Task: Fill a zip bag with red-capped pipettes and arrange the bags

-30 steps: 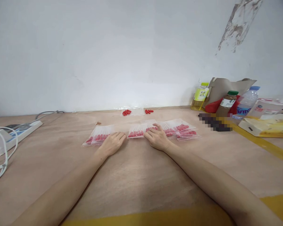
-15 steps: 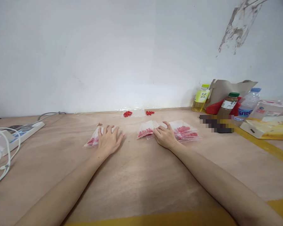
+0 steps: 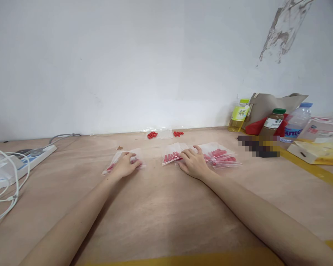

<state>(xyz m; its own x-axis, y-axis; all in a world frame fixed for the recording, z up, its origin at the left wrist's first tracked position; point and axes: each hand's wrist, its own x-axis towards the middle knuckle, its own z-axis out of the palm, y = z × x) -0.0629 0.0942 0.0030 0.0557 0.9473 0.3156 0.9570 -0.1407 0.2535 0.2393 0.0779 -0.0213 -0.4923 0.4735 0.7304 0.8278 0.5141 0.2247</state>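
Translucent bags hold red pieces; left hand and right hand lie over some, whether gripping I cannot tell.

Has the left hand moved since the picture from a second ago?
Yes. Judged against the power strip, the left hand has moved to the left, closer to the strip.

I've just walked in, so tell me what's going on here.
A person's left hand is over bagged red pieces on the table. The right hand is among more translucent bags, which show on both sides of it. Whether either hand grips anything is unclear. Two small red heaps lie farther back, near the wall.
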